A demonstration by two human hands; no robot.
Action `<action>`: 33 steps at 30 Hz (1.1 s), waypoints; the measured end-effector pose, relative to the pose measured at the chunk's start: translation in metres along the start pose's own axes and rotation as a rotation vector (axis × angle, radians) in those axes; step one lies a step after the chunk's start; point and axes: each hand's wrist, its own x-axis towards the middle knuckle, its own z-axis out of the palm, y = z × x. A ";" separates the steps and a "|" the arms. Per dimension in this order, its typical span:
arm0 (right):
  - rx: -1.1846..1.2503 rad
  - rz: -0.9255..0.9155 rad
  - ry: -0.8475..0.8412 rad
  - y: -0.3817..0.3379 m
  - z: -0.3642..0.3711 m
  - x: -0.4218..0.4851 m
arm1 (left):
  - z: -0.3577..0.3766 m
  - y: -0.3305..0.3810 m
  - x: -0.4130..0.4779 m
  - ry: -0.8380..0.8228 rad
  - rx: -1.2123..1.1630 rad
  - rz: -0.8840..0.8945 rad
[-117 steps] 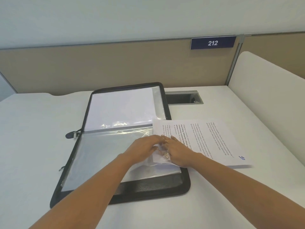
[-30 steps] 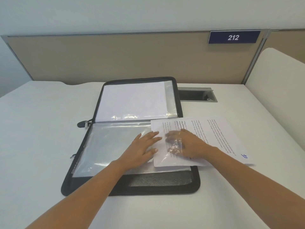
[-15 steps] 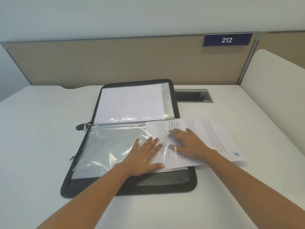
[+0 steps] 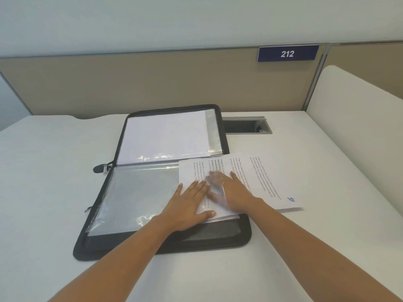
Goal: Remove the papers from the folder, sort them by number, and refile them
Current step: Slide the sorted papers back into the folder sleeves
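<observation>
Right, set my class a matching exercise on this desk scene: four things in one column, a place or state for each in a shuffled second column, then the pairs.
Column A
1. black zip folder
2. printed white sheet with a blue handwritten number
3. dark blue sign reading 212
4. left hand

Column B
a. mounted on the beige partition
b. resting flat on the clear plastic sleeve
c. lying open on the white desk
d. sticking out past the folder's right edge

Pairs: 1-c, 2-d, 3-a, 4-b
</observation>
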 end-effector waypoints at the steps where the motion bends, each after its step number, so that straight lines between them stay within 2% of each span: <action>1: 0.002 -0.005 -0.031 0.000 0.000 0.002 | 0.000 0.000 0.000 -0.001 -0.008 0.001; 3: 0.066 0.011 -0.023 0.003 0.000 0.004 | -0.001 0.000 0.001 -0.006 -0.021 0.005; 6: 0.259 0.161 0.188 0.012 -0.004 -0.001 | -0.002 0.000 0.002 -0.014 -0.012 0.006; 9: 0.219 0.274 0.199 0.020 -0.008 -0.012 | 0.000 0.002 0.002 -0.008 -0.005 0.005; 11: 0.247 0.274 0.157 0.018 -0.007 -0.015 | 0.001 0.003 0.002 -0.010 -0.010 0.001; 18: 0.310 0.217 0.171 -0.002 0.001 -0.007 | 0.001 0.003 0.000 -0.008 -0.020 0.000; 21: 0.473 0.220 0.214 -0.001 -0.002 -0.010 | 0.001 0.003 -0.001 -0.011 -0.028 0.001; 23: 0.544 0.325 0.362 0.006 -0.007 -0.015 | 0.000 0.002 -0.001 -0.009 -0.034 0.001; 26: 0.399 0.552 0.560 0.023 -0.011 -0.021 | 0.000 0.002 -0.002 -0.011 -0.041 0.004; 29: 0.335 0.796 0.514 0.036 -0.015 -0.031 | 0.001 0.003 -0.001 -0.013 -0.049 0.002; 33: 0.528 0.817 0.553 0.037 -0.018 -0.037 | 0.000 0.003 0.000 -0.017 -0.046 0.001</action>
